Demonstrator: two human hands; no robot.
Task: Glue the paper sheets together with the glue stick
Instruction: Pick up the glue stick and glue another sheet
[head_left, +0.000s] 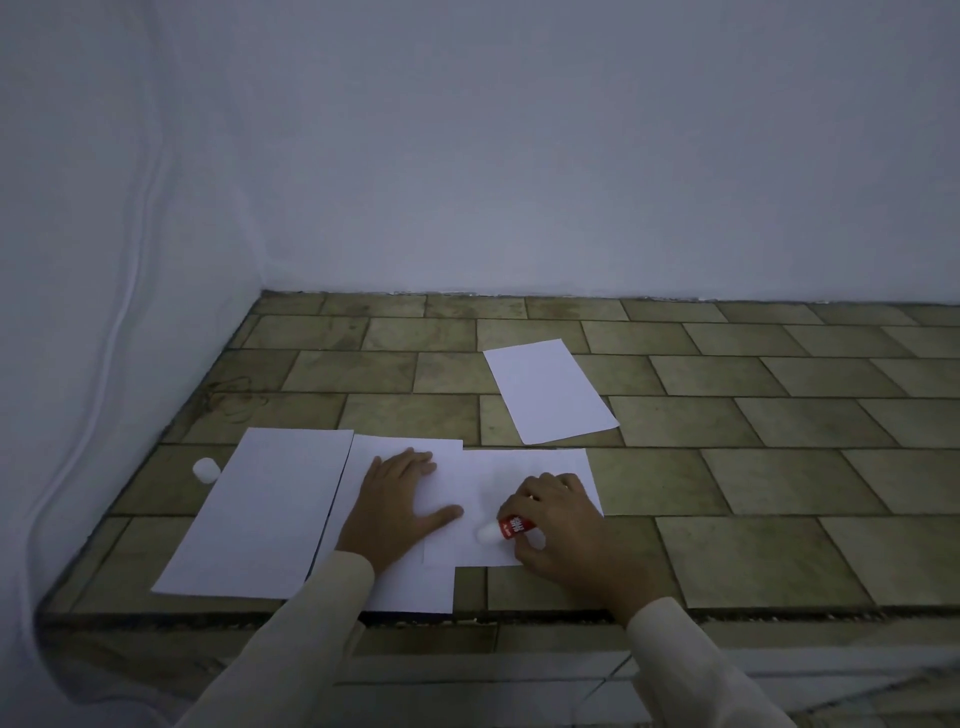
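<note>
Pressing paper sheets flat at the tiled ledge's front edge, left hand straight-fingered; right hand grips glue stick, red label illegible.

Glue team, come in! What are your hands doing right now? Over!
Left hand flat on middle sheet. Right hand grips glue stick, tip at right sheet. Cap lies left of the sheets, out of the way.

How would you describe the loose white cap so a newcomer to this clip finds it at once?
From the left wall, follow the tiled surface toward the camera to the leftmost paper sheet. The white cap lies on the tiles beside that sheet's upper left edge. It is small, rounded and untouched, unlike the red-labelled glue stick gripped in the right hand.
</note>
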